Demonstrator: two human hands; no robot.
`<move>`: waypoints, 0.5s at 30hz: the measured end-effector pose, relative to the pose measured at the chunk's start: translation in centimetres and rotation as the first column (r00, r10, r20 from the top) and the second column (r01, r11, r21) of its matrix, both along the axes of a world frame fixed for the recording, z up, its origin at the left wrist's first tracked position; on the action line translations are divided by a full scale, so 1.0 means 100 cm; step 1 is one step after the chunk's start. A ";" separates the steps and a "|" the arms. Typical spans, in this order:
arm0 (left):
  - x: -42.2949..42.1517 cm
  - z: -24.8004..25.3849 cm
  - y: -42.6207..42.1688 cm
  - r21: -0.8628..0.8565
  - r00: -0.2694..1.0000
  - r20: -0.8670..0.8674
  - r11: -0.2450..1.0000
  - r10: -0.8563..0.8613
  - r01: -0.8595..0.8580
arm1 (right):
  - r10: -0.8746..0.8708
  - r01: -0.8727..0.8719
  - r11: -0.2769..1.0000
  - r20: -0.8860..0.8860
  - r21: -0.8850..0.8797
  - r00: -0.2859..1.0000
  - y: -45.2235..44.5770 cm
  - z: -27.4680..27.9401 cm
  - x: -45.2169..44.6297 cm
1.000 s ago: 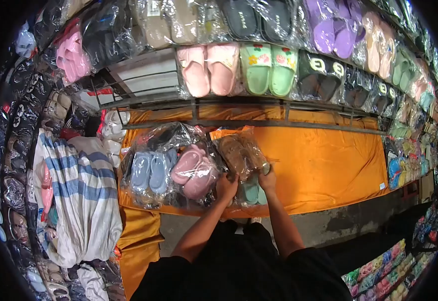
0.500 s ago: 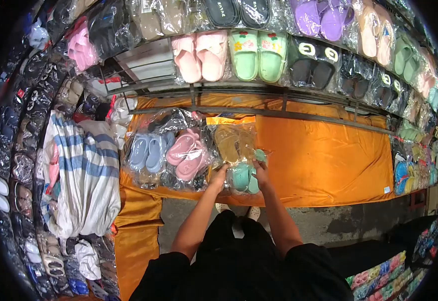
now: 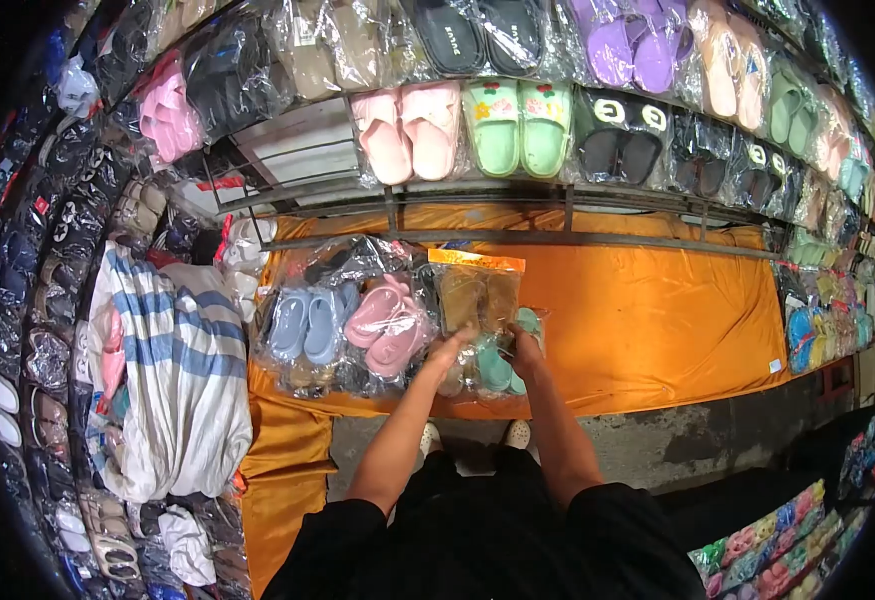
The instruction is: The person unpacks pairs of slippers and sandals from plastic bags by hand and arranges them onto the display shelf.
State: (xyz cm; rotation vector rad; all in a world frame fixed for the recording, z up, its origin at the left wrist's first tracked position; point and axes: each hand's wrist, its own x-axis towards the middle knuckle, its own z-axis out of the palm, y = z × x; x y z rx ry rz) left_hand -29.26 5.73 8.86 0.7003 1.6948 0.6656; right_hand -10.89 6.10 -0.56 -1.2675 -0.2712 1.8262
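Observation:
A clear plastic bag with a pair of brown slippers and an orange header strip is in front of me over the orange cloth. My left hand is closed on the bag's lower left corner. My right hand grips its lower right side. Just under the brown pair, partly covered by my hands, are bagged mint-green slippers. To the left lie bagged pink slippers and blue slippers, with darker bagged footwear among them.
The orange cloth covers the table. A metal rail runs along its back, below racks of bagged slippers. A striped white-and-blue cloth drapes over footwear at the left. More bagged slippers line the right side.
The brown slippers' bag has turned more upright and shifted slightly right in the view. My left hand has moved up to its lower edge. The whole view has dropped a little.

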 end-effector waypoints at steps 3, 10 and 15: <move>-0.031 -0.064 0.011 -0.040 0.940 0.316 0.988 -0.129 0.149 | -0.198 0.190 0.978 0.091 0.087 0.976 -0.014 0.037 -0.026; -0.078 -0.029 -0.031 0.130 0.862 0.505 0.991 -0.053 -0.015 | -0.417 0.413 0.860 -0.055 0.299 0.907 -0.050 0.045 -0.070; -0.124 -0.030 -0.049 0.156 0.759 0.651 0.975 0.018 -0.157 | -0.352 0.363 0.860 -0.097 0.358 0.931 -0.058 0.054 -0.116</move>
